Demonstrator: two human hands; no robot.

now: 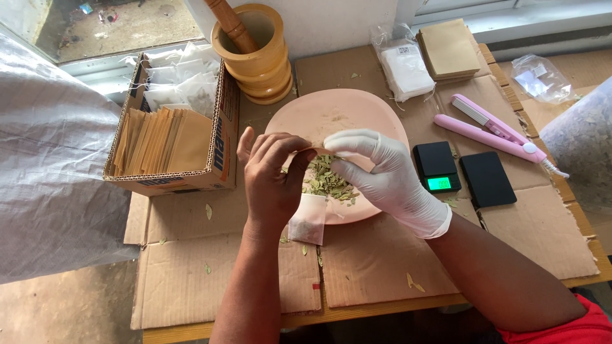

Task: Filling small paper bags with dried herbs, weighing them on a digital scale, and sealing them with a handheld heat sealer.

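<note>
My bare left hand (271,178) pinches the top edge of a small white filter bag (308,220) that hangs down over the near rim of a pink plate (344,105). My right hand (382,172), in a white glove, holds the other side of the bag's mouth with its fingertips, just above a pile of dried green leaves (325,181) on the plate. The bag's opening is hidden between the two hands.
A cardboard box (220,137) of brown envelopes and white bags stands at the left. Behind the plate is a wooden mortar with pestle (255,48). A small black scale (435,167), its black lid (488,179), a pink heat sealer (494,130) and packets lie right.
</note>
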